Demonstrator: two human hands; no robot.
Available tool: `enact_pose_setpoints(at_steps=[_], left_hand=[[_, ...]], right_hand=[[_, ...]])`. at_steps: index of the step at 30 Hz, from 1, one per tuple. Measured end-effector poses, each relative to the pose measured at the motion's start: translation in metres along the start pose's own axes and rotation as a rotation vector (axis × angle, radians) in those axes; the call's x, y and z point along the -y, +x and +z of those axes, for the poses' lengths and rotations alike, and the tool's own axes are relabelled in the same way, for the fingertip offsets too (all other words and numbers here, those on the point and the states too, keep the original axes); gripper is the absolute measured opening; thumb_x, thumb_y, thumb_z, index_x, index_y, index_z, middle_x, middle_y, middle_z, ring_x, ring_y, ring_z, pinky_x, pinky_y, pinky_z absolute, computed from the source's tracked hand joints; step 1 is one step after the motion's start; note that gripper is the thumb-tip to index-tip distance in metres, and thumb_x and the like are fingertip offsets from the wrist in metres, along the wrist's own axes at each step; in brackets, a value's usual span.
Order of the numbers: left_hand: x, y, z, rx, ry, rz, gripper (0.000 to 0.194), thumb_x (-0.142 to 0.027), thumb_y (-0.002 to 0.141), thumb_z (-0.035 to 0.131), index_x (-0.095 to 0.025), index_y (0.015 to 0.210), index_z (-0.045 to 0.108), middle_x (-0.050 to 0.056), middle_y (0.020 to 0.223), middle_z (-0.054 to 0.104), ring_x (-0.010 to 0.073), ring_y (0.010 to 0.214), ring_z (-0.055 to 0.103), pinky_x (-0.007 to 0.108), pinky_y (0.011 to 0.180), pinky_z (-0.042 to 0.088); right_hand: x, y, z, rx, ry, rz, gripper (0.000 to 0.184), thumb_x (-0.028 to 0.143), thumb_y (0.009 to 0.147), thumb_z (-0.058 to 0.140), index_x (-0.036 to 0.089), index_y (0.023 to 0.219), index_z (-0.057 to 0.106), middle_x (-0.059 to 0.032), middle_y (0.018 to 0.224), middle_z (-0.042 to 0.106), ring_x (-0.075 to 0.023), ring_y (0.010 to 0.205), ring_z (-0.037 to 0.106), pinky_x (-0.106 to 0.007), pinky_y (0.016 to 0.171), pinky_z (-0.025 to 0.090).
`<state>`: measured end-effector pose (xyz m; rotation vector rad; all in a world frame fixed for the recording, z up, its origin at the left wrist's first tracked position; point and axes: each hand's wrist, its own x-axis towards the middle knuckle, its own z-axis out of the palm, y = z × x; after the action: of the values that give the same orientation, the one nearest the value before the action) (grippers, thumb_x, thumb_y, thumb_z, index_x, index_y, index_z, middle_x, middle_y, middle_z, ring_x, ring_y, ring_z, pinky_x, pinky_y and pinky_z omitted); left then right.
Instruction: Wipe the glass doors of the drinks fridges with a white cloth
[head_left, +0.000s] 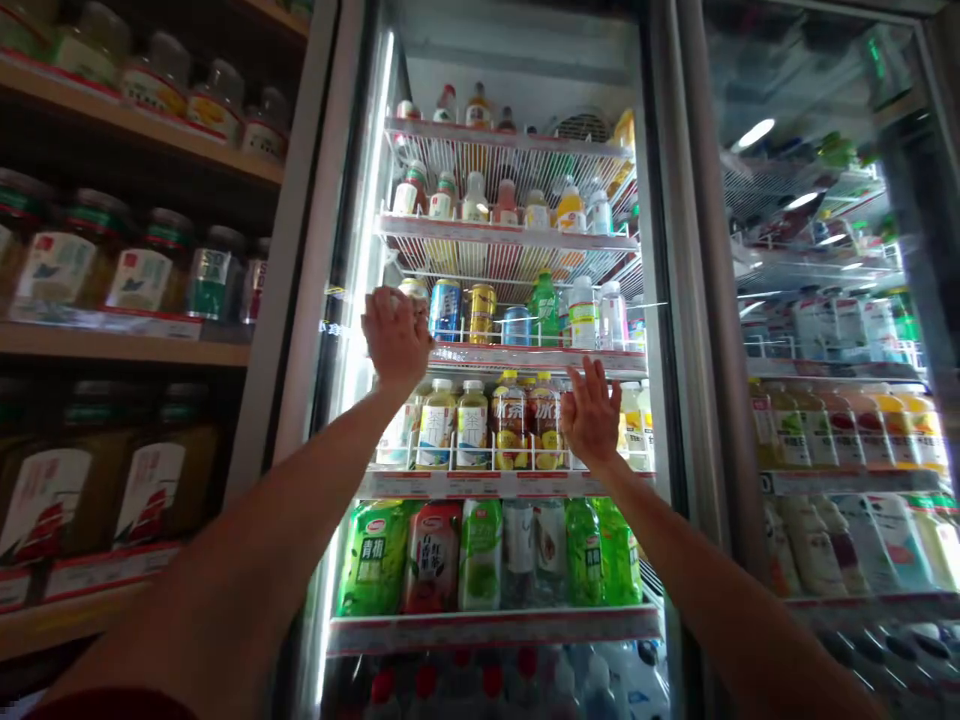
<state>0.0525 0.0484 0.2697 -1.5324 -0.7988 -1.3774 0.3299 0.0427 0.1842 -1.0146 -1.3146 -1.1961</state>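
Both my arms stretch toward a lit drinks fridge. My left hand [397, 338] is raised at the left end of the can shelf [525, 356], fingers up and nothing visible in them. It partly covers a can [413, 289]; a blue can [445, 309] and a gold can [481, 313] stand to its right. My right hand [594, 412] is lower, fingers spread, in front of the tea bottle shelf [510, 484]. Left of it stand brown tea bottles with yellow caps [545, 420]. I cannot tell whether either hand touches anything.
Large green and red bottles [433, 556] stand on the shelf below, smaller bottles [474, 197] above. A metal door frame [694, 300] separates a second glass-fronted fridge [840, 400] on the right. Wooden shelves [120, 340] with jars line the left.
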Motion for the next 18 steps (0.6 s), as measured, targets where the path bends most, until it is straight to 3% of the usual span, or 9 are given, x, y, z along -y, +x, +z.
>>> enact_pose_setpoints(at_steps=[2, 4, 6, 8, 11, 13, 16, 18], left_hand=[[-0.023, -0.011, 0.01, 0.001, -0.002, 0.012, 0.049, -0.031, 0.092, 0.018, -0.007, 0.129, 0.039, 0.011, 0.149, 0.018, 0.0253, 0.135, -0.02, 0.059, 0.109, 0.011], [-0.045, -0.026, 0.019, 0.092, -0.037, 0.185, 0.041, -0.036, 0.091, 0.03, -0.021, 0.125, 0.047, 0.002, 0.146, 0.028, 0.0201, 0.139, -0.005, 0.048, 0.112, 0.018], [-0.046, -0.034, 0.018, 0.18, -0.073, 0.33, 0.036, -0.037, 0.09, 0.036, -0.027, 0.121, 0.05, -0.002, 0.143, 0.034, 0.0194, 0.139, 0.011, 0.043, 0.112, 0.021], [-0.025, -0.033, 0.008, 0.141, -0.067, 0.223, 0.036, -0.037, 0.089, 0.037, -0.025, 0.119, 0.052, 0.0, 0.143, 0.036, 0.0218, 0.137, 0.018, 0.044, 0.111, 0.024], [0.009, -0.021, -0.007, -0.025, -0.012, -0.112, 0.045, -0.038, 0.091, 0.029, -0.014, 0.123, 0.048, 0.009, 0.146, 0.027, 0.0284, 0.138, 0.011, 0.053, 0.109, 0.02], [0.006, -0.019, -0.006, -0.032, -0.005, -0.143, 0.048, -0.04, 0.09, 0.029, -0.012, 0.125, 0.046, 0.01, 0.148, 0.022, 0.0303, 0.138, 0.005, 0.055, 0.109, 0.016], [-0.025, -0.03, 0.004, 0.112, -0.039, 0.077, 0.042, -0.04, 0.087, 0.041, -0.023, 0.124, 0.048, 0.003, 0.147, 0.026, 0.0268, 0.138, 0.008, 0.049, 0.112, 0.015], [-0.034, -0.039, 0.006, 0.215, -0.061, 0.242, 0.039, -0.037, 0.087, 0.043, -0.027, 0.124, 0.049, 0.0, 0.146, 0.03, 0.0252, 0.138, 0.012, 0.047, 0.113, 0.016]], right_hand=[[0.0, 0.0, -0.001, 0.009, -0.006, -0.002, 0.047, 0.031, 0.089, 0.034, 0.021, 0.135, 0.036, -0.0071, 0.147, 0.03, -0.0211, 0.138, 0.019, -0.048, 0.109, 0.015], [0.0, 0.0, -0.003, 0.017, -0.008, -0.009, 0.047, 0.031, 0.089, 0.034, 0.022, 0.134, 0.037, -0.007, 0.147, 0.03, -0.0208, 0.138, 0.02, -0.047, 0.109, 0.015], [-0.001, 0.0, -0.005, 0.022, -0.008, -0.017, 0.046, 0.03, 0.089, 0.034, 0.022, 0.134, 0.038, -0.0067, 0.147, 0.031, -0.0202, 0.137, 0.021, -0.046, 0.109, 0.015], [-0.001, -0.001, -0.004, 0.014, -0.009, -0.015, 0.045, 0.03, 0.089, 0.034, 0.022, 0.134, 0.038, -0.0065, 0.147, 0.031, -0.0201, 0.137, 0.021, -0.046, 0.109, 0.015], [0.001, -0.001, -0.002, 0.001, -0.003, 0.001, 0.047, 0.03, 0.089, 0.034, 0.022, 0.135, 0.036, -0.0066, 0.147, 0.03, -0.0209, 0.137, 0.02, -0.048, 0.109, 0.014], [0.002, -0.002, -0.002, 0.003, 0.005, 0.012, 0.048, 0.03, 0.089, 0.034, 0.023, 0.136, 0.034, -0.0067, 0.148, 0.029, -0.0213, 0.138, 0.02, -0.049, 0.109, 0.014], [0.002, -0.003, -0.003, 0.023, 0.005, 0.017, 0.047, 0.03, 0.089, 0.033, 0.023, 0.136, 0.035, -0.0066, 0.147, 0.029, -0.0211, 0.138, 0.02, -0.049, 0.109, 0.015], [0.001, -0.004, -0.004, 0.035, -0.001, 0.013, 0.046, 0.03, 0.089, 0.032, 0.022, 0.135, 0.037, -0.0067, 0.146, 0.031, -0.0208, 0.137, 0.021, -0.047, 0.109, 0.016]])
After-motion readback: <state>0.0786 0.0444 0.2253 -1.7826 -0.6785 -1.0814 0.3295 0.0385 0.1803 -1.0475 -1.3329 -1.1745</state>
